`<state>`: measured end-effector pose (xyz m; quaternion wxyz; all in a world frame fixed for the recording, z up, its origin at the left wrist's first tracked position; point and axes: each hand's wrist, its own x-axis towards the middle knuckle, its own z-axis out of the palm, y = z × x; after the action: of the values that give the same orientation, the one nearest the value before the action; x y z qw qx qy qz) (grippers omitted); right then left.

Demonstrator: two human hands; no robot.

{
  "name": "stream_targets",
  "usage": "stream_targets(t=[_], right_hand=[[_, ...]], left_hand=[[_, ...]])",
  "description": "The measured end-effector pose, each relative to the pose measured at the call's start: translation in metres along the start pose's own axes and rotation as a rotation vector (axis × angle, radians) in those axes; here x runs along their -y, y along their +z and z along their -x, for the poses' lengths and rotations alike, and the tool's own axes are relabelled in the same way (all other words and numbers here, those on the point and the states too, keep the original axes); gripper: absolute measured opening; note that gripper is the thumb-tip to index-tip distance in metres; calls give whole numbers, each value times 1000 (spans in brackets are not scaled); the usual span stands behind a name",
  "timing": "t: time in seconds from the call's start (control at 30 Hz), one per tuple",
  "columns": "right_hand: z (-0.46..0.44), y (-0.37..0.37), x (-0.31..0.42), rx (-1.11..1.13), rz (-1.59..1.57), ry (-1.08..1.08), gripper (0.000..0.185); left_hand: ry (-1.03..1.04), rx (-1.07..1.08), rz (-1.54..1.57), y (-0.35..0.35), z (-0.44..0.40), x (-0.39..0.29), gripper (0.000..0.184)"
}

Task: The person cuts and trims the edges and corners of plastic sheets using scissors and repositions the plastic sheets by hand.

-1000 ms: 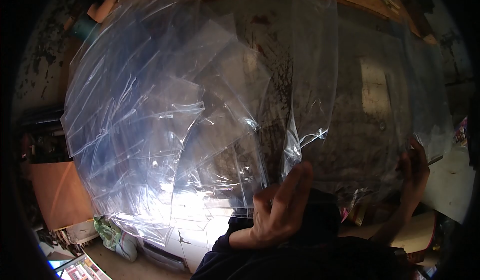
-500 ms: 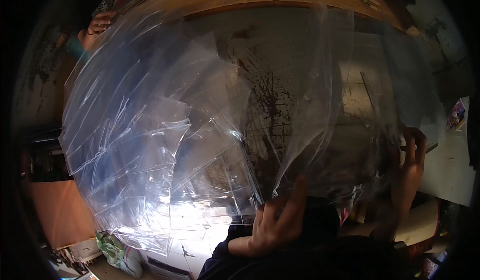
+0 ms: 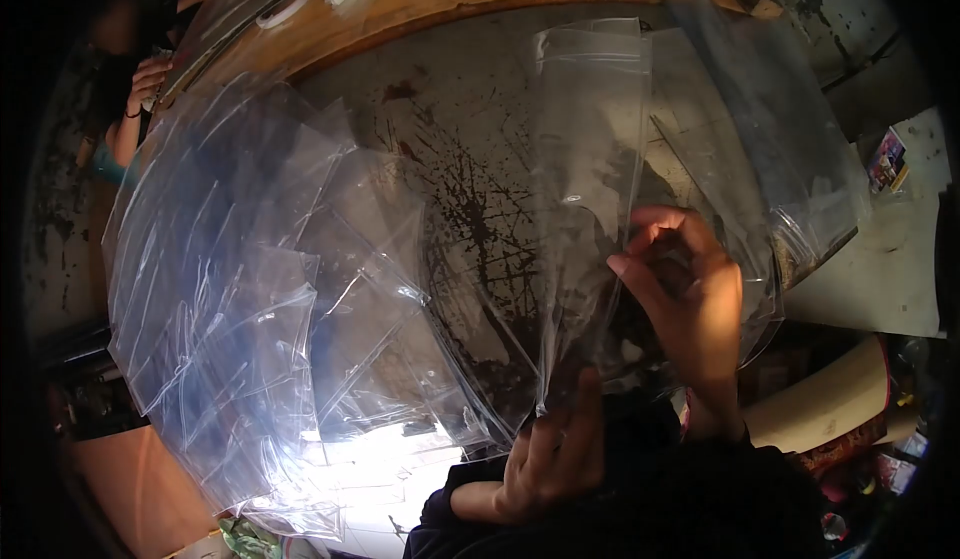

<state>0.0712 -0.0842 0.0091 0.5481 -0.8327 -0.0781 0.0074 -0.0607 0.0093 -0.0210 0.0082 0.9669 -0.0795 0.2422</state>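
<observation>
Evidently the clear plastic sleeve point(image 3: 590, 109) lay lengthwise in the middle of the scene, over a dark-stained tabletop point(image 3: 475, 194). At its near end was the left hand point(image 3: 550, 469), fingers bunched; whether they gripped the film, I couldn't tell. The right hand point(image 3: 697, 279) was at the sleeve's right edge, thumb and forefinger a narrow gap apart, their grip unclear. Overlapping clear sheets point(image 3: 220, 299) spread to the left; another person's hand point(image 3: 150, 79) showed far left.
</observation>
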Motion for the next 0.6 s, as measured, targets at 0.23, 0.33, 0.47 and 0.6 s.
stream_targets(t=[0.23, 0.33, 0.47, 0.6], right_hand=[[-4, 1, -7, 81, -101, 174, 13], [-5, 0, -10, 99, -192, 176, 11], [-4, -1, -12, 116, -215, 154, 11], [-2, -10, -10, 47, -112, 54, 12]], left_hand=[[12, -27, 20, 2, 0, 1, 24], [26, -24, 13, 1, 0, 3, 24], [-1, -21, 44, 2, 1, 1, 25], [7, -29, 67, 2, 1, 2, 26]])
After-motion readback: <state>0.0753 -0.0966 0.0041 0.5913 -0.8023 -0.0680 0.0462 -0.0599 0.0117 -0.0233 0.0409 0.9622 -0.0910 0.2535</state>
